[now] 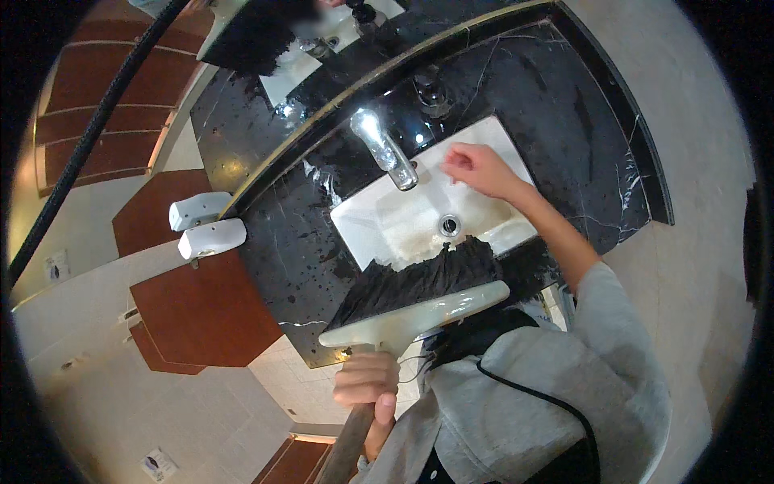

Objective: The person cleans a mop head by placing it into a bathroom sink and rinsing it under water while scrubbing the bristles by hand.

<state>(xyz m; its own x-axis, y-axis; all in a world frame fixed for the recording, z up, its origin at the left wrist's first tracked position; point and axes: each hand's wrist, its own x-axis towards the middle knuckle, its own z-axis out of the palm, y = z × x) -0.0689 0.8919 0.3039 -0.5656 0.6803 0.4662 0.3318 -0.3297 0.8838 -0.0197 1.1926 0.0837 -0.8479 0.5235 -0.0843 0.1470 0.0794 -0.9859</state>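
Note:
My left hand (pixel 366 381) grips the handle (pixel 351 438) of a mop just below its pale plastic head (pixel 417 314). Black, wet-looking mop cloth (pixel 423 275) spreads from the head over the front edge of the white rectangular sink (pixel 393 230). My right hand (pixel 478 169) is above the right part of the basin, its fingers curled in with nothing visible in them. Left of that hand, a chrome faucet (pixel 387 151) reaches over the basin; no water stream shows. The round metal drain (pixel 449 225) is uncovered.
The sink is set in a wet, black marble-look countertop (pixel 550 109) with a raised rim. A mirror (pixel 242 103) behind reflects the mop and faucet. White wall dispenser (pixel 211 238) is at left, near a red-brown panel (pixel 205 308). A dark cable (pixel 103 121) crosses the upper left.

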